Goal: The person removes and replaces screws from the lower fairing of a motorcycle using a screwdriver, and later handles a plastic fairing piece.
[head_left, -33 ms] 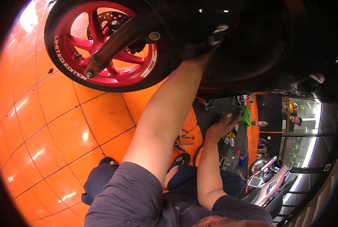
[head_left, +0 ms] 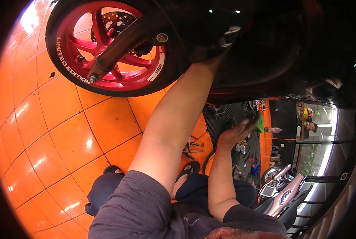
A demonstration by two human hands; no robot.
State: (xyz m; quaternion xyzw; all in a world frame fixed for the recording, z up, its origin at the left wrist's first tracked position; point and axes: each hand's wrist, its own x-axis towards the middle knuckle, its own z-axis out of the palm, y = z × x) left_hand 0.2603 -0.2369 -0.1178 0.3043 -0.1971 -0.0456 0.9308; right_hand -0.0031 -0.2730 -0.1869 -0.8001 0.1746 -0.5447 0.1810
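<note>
A motorcycle's black bodywork (head_left: 249,75) fills the top right. Its front wheel (head_left: 102,51) has a red rim, a black tyre and a drilled brake disc, with a dark fork leg (head_left: 122,44) across it. My left forearm (head_left: 182,99) reaches up to the bodywork behind the wheel; the hand itself is lost in the dark there, so its fingers and anything in them are hidden. Apart from the motorcycle, lower and to the right, my right hand (head_left: 238,132) is raised with its fingers stretched out. It shows no held thing and overlaps a green plastic object (head_left: 260,121) in the background.
Metal hand tools (head_left: 192,147) lie on the orange tiled floor (head_left: 62,135) by my sandalled foot. Parts lie on a dark mat (head_left: 219,119). A pink scooter (head_left: 285,197) stands at the lower right; a clear bottle (head_left: 274,130) and another person (head_left: 312,127) are farther off.
My right hand has shifted very slightly upward and to the right, its fingers over the green object. My left arm stays in place at the bodywork.
</note>
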